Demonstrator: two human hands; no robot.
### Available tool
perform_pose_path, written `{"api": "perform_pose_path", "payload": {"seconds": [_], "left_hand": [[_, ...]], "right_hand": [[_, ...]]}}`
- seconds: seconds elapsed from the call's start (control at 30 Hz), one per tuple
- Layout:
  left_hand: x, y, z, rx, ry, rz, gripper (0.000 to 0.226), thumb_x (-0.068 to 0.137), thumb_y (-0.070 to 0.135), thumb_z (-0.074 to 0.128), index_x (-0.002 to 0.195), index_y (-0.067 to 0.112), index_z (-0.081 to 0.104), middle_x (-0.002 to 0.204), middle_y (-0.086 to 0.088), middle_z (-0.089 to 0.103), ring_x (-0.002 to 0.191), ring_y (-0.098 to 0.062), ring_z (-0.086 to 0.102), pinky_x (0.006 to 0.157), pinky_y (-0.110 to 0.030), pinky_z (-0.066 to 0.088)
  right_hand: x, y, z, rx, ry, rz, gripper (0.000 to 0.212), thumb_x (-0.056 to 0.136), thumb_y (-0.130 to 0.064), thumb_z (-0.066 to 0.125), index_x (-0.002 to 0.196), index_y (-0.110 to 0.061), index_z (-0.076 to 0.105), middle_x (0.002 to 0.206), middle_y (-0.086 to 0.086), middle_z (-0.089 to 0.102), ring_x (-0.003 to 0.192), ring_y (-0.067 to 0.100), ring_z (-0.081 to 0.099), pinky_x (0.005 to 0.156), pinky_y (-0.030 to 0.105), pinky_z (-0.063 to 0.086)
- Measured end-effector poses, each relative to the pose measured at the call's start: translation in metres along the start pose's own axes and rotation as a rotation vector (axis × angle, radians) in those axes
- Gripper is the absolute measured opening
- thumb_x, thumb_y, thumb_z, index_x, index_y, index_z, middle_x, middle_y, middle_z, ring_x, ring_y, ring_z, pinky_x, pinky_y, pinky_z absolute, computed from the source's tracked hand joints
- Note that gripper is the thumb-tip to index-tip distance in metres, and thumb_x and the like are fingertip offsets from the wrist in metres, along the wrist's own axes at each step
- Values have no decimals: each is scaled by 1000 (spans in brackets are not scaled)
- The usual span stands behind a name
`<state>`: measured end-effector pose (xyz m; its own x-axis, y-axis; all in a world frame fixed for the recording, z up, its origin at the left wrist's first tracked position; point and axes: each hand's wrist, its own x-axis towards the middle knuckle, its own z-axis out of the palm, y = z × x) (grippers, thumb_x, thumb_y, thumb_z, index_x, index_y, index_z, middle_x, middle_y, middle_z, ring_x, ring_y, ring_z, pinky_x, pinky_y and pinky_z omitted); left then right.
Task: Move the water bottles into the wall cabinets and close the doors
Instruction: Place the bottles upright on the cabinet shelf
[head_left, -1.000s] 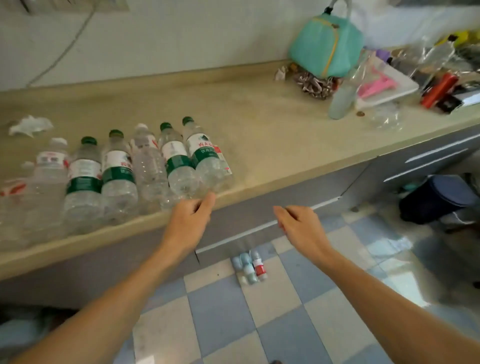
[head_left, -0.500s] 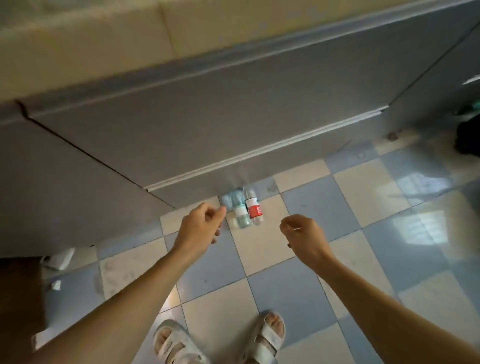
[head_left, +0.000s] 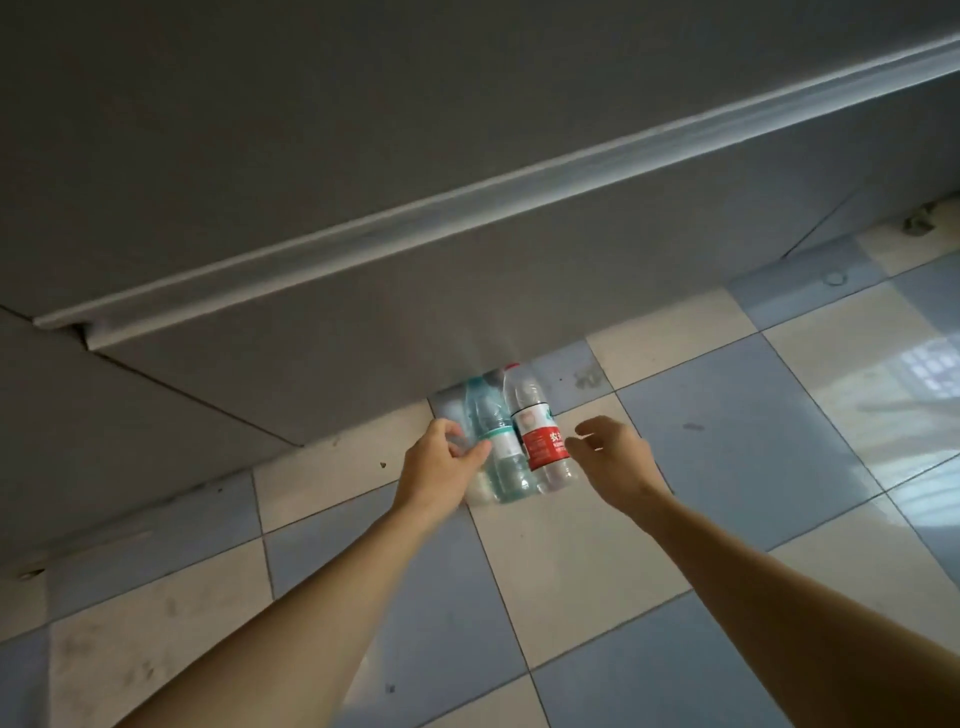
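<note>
Three water bottles stand together on the tiled floor against the grey cabinet base. The left one is a clear bottle (head_left: 480, 491), mostly hidden behind my left hand. The middle one is a teal-tinted bottle (head_left: 503, 452), and the right one is a red-label bottle (head_left: 544, 441). My left hand (head_left: 441, 465) curls round the clear bottle, its thumb lying against the teal-tinted one. My right hand (head_left: 613, 460) hovers just right of the red-label bottle with curved fingers, a small gap away, holding nothing.
Grey lower cabinet doors (head_left: 311, 130) fill the upper view, with a long pale handle rail (head_left: 467, 208) running across them. Blue and white floor tiles (head_left: 571, 561) spread below. A small bit of debris (head_left: 917, 223) lies at the cabinet base, far right.
The view has dropped from the counter with its row of bottles to the floor. Both hands came down to the three floor bottles, and my left hand now wraps the leftmost one.
</note>
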<state>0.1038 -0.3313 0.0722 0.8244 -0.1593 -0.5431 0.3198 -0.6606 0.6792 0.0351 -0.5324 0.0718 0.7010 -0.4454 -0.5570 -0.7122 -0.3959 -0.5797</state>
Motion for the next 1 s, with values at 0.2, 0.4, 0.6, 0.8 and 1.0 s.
{"api": "perform_pose_path", "payload": {"seconds": [0.2, 0.4, 0.6, 0.8, 1.0], "left_hand": [[59, -36, 45, -10, 63, -32, 58, 86, 41, 77, 129, 16, 47, 120, -9, 61, 104, -28, 64, 87, -48, 58], [57, -56, 94, 13, -57, -41, 100, 84, 34, 80, 158, 23, 14, 142, -7, 54, 114, -25, 61, 86, -34, 52], [39, -64, 89, 81, -91, -81, 97, 71, 18, 88, 150, 26, 32, 130, -6, 62, 111, -25, 63, 94, -38, 54], [34, -79, 66, 143, -189, -87, 74, 73, 20, 88, 135, 19, 48, 126, -2, 63, 108, -18, 62, 88, -30, 53], [79, -59, 63, 200, -67, 55, 76, 82, 38, 82, 145, 13, 46, 140, -6, 56, 123, -23, 56, 102, -39, 49]], "right_hand": [[71, 20, 56, 62, -21, 10, 47, 98, -24, 64, 141, -12, 51, 128, 12, 63, 105, 27, 64, 83, 36, 57], [69, 57, 82, 73, -32, 4, 59, 93, -26, 69, 146, -18, 44, 130, 14, 60, 112, 31, 64, 98, 49, 53], [41, 70, 87, 42, -186, 30, 85, 73, -26, 88, 143, -20, 41, 123, 10, 59, 108, 28, 64, 91, 43, 57], [41, 76, 91, 63, -206, 87, 80, 82, -29, 83, 146, -12, 37, 120, 8, 61, 104, 23, 64, 92, 39, 56], [73, 52, 89, 180, -104, 74, 84, 91, -37, 71, 157, -17, 24, 145, 16, 50, 122, 33, 59, 98, 50, 54]]}}
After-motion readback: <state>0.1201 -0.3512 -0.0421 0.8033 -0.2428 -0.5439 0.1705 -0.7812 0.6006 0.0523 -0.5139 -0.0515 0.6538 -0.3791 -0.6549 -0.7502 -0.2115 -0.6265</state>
